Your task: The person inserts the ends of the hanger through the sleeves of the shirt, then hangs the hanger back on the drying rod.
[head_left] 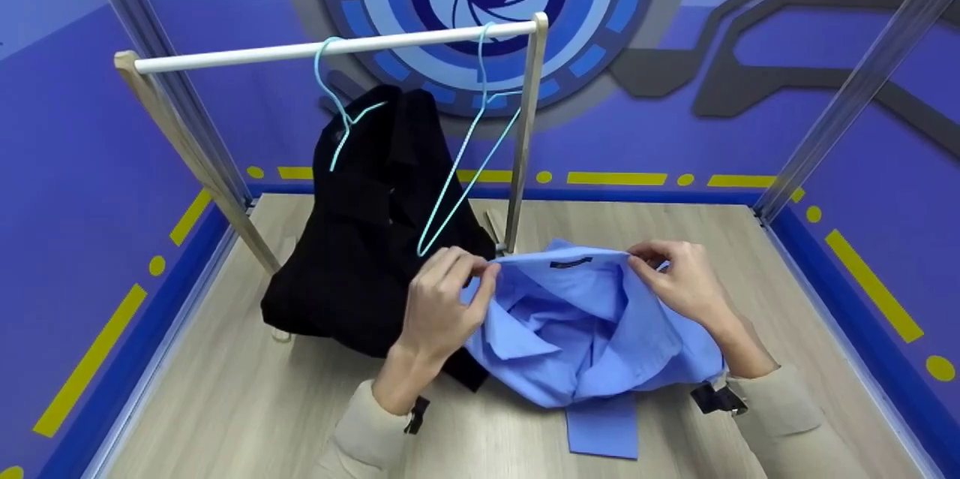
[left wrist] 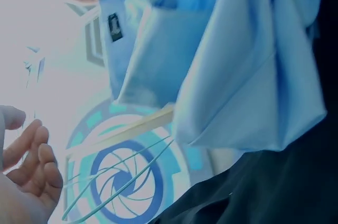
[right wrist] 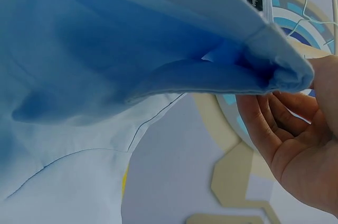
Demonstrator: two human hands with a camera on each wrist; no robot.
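Note:
A light blue shirt [head_left: 585, 381] is held up by its collar, with a dark label [head_left: 571, 263] inside the neck. My right hand [head_left: 686, 280] pinches the collar's right end; the right wrist view shows the folded cloth edge [right wrist: 288, 68] at its fingertips. My left hand [head_left: 442, 299] overlaps the collar's left end in the head view. In the left wrist view its loosely curled fingers [left wrist: 39, 150] stand apart from the cloth, with nothing between them. Beside the left hand, a black garment [head_left: 345, 261] hangs from a light blue hanger [head_left: 349, 118].
A second, bare blue hanger [head_left: 450, 216] hangs at the right end of the rack's white rail [head_left: 247, 55]. Wooden posts [head_left: 523, 141] carry the rail over the wood-grain table [head_left: 247, 404]. Blue printed walls [head_left: 862, 164] stand behind and at both sides.

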